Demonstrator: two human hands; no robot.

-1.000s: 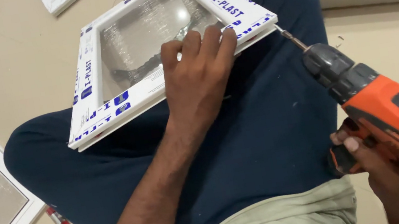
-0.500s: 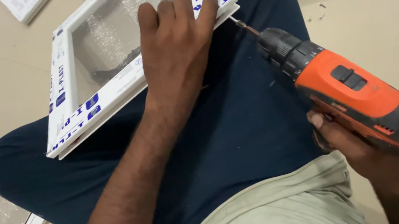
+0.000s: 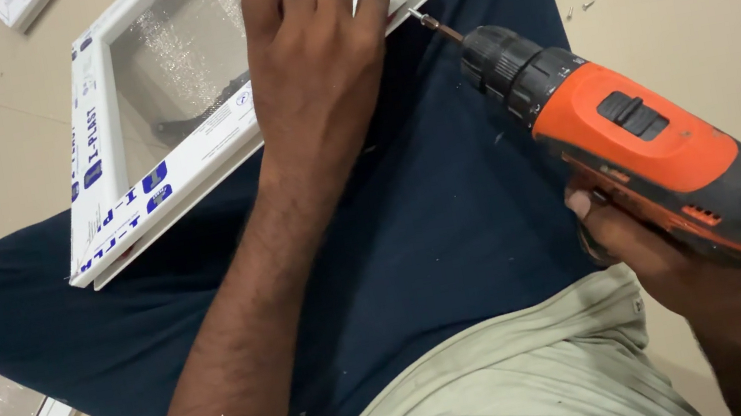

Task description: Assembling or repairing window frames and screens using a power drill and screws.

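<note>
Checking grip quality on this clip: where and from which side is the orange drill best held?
By the handle under its body, from below and behind, as the right hand does now. The orange drill lies tilted with its bit at the edge of the white window frame, so the black chuck end must stay free. The left hand presses the frame down.

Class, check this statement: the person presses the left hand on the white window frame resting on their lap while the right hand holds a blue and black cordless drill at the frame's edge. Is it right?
Not quite: the cordless drill is orange and black, not blue, as the head view shows. The rest stands: the left hand presses on the white window frame on the lap, and the right hand holds the drill at the frame's edge.
</note>
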